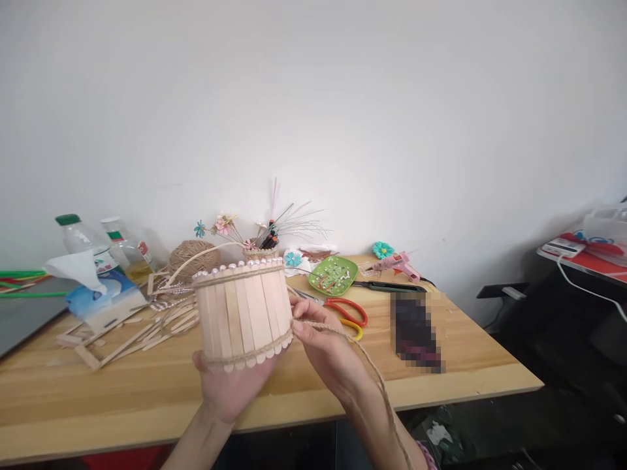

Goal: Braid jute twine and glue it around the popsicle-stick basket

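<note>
Resting in the lower middle of the frame, a small basket of upright craft sticks [242,312] sits in the cupped left hand [230,385], whose fingers curl up under its base and hold it above the front edge of the wooden table [147,398]. A band of jute twine [362,356] circles the basket near its lower edge, and a row of pearl beads lines its rim. The right hand [321,346], just right of the basket, has thumb and fingertips pinched shut on the twine where it leaves the band; the loose end trails toward the lower right. Farther out lie red-handled scissors [350,313], a green dish [334,274] and a pink glue gun [396,264] at centre right, a twine ball [193,258] and loose sticks [132,339] at left, with a tissue pack [100,297] and two plastic bottles [83,238] at far left.
</note>
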Motion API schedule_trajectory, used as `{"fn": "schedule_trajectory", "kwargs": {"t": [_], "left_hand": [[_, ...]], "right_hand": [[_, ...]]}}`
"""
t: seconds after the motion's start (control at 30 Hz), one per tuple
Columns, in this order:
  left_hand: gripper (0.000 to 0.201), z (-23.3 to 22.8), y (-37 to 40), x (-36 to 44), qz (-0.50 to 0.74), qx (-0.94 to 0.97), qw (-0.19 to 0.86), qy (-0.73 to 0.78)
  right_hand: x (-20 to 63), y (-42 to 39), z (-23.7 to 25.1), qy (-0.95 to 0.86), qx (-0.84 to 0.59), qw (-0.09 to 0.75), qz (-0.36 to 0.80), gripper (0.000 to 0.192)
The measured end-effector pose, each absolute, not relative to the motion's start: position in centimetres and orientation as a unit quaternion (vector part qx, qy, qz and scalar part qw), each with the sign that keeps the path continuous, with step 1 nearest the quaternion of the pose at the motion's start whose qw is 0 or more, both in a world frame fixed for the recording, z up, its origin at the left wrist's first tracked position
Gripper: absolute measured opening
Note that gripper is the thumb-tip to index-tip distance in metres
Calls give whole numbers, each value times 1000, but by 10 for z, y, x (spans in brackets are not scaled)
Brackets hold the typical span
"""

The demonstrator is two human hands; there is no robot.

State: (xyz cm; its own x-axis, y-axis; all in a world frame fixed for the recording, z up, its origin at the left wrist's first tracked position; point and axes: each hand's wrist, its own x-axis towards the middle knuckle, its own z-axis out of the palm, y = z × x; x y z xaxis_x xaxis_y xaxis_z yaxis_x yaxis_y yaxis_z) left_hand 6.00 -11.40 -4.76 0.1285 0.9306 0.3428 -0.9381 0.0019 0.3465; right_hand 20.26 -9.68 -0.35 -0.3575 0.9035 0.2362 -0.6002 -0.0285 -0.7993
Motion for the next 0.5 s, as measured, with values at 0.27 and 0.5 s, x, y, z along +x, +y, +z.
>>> {"fn": "schedule_trajectory", "kwargs": {"t": [0.27, 0.5], "left_hand": [[58, -62, -95, 50, 611, 330, 719, -17], [51, -48, -86, 40, 638, 343, 658, 204]], "right_hand": [[204, -71, -27, -431, -70, 420, 795, 47], [213, -65, -29, -446, -108, 449, 767, 61]]}}
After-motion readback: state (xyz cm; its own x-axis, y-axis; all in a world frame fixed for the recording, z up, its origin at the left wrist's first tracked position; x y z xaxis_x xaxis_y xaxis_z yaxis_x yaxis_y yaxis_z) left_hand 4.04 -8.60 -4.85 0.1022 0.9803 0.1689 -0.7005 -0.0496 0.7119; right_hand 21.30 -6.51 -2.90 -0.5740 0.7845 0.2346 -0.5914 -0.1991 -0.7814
